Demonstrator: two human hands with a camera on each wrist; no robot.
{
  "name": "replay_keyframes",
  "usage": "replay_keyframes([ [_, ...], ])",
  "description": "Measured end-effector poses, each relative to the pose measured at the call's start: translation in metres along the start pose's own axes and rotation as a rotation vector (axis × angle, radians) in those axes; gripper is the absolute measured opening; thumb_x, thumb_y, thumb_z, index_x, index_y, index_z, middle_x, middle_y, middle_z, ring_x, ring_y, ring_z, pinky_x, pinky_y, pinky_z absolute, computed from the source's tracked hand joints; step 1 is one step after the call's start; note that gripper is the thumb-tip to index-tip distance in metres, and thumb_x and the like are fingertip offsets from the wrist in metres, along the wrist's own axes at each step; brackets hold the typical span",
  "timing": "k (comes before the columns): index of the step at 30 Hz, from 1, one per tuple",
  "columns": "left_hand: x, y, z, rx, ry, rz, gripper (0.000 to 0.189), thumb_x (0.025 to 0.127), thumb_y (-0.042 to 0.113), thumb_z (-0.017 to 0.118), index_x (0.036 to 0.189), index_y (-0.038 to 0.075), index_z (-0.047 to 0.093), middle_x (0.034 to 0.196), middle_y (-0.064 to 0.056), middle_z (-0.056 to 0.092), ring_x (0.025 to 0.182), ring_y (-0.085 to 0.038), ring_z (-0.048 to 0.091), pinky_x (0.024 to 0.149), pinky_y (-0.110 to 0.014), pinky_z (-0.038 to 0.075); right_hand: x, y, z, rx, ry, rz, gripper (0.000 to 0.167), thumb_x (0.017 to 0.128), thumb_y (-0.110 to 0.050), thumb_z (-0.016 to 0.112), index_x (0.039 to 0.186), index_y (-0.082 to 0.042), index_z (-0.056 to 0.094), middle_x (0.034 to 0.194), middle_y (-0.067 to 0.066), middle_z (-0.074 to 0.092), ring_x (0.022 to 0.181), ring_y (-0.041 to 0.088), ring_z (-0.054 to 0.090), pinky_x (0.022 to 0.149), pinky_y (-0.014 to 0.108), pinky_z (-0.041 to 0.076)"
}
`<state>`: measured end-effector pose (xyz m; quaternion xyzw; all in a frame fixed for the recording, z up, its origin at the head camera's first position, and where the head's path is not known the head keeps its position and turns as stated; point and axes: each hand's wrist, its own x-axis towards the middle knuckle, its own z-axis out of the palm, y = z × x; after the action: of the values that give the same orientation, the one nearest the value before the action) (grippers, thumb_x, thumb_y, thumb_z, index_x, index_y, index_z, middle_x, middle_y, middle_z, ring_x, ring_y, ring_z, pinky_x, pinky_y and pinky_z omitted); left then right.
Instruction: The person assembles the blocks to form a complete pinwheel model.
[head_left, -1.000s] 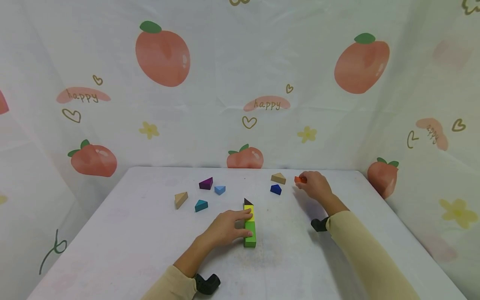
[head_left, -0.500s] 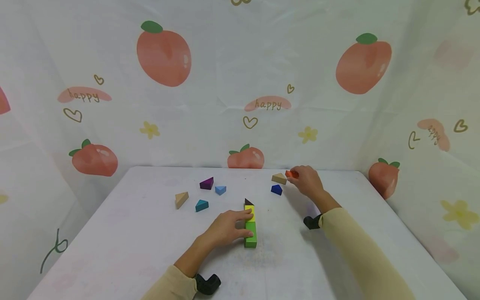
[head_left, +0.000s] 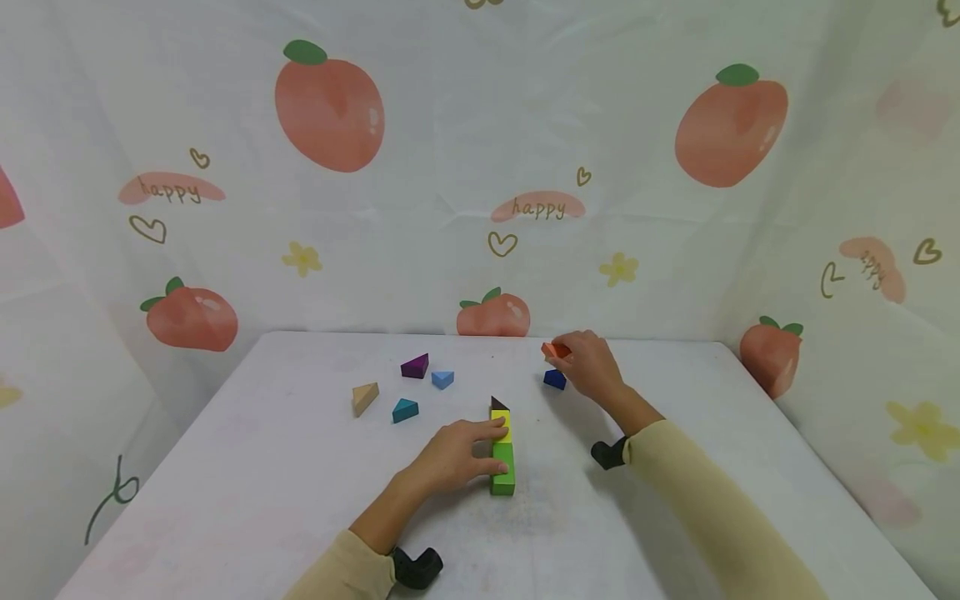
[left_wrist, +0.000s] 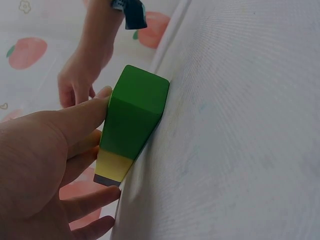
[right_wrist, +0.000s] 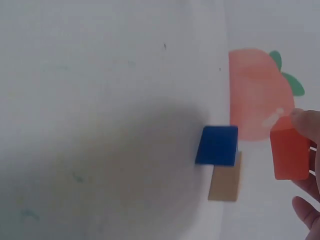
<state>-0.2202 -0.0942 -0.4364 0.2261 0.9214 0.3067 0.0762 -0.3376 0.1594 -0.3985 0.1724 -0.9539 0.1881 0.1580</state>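
Note:
In the head view my left hand point(head_left: 450, 454) rests at the left side of a row of blocks, its thumb on the green block point(head_left: 504, 479) and a finger on the yellow block point(head_left: 505, 427). A dark triangular block point(head_left: 498, 403) sits at the row's far end. The left wrist view shows the thumb against the side of the green block point(left_wrist: 132, 112), not wrapped round it. My right hand point(head_left: 592, 367) pinches an orange-red block point(right_wrist: 290, 152) between thumb and fingers, raised above the table. Below it are a dark blue block point(right_wrist: 217, 145) and a natural wood block point(right_wrist: 226, 184), the latter mostly hidden in the head view.
Left of the row lie a purple block point(head_left: 415, 367), a light blue triangular block point(head_left: 442, 379), a teal block point(head_left: 405, 410) and a natural wood triangular block point(head_left: 365, 398). The white table point(head_left: 247, 467) ends at a peach-printed curtain point(head_left: 420, 250).
My right hand has carried the orange-red block leftward from the far right, over the natural wood block. The left hand and the row of blocks have stayed in place.

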Motion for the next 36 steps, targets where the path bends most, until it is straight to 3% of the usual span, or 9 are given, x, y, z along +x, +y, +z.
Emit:
replay_keyframes([
  [16,0.0,0.0,0.0,-0.007,0.001,-0.018,0.062,0.083,0.048,0.073,0.138,0.025,0.057,0.141,0.012,0.051,0.133,-0.021,0.044,0.103,-0.047,0.041,-0.011,-0.029,0.024,0.039,-0.019,-0.148,0.031,0.083,-0.022,0.079,0.109,-0.008,0.072,0.096,0.005,0.068,0.088,0.021,0.054,0.075,0.034,0.05],
  [36,-0.002,0.0,-0.001,-0.019,0.007,-0.004,0.065,0.083,0.046,0.074,0.141,0.025,0.054,0.14,0.008,0.053,0.131,-0.022,0.046,0.101,-0.046,0.044,-0.02,-0.041,0.041,0.072,-0.175,-0.159,0.029,0.086,-0.023,0.076,0.111,-0.009,0.071,0.099,0.002,0.066,0.089,0.019,0.054,0.078,0.032,0.049],
])
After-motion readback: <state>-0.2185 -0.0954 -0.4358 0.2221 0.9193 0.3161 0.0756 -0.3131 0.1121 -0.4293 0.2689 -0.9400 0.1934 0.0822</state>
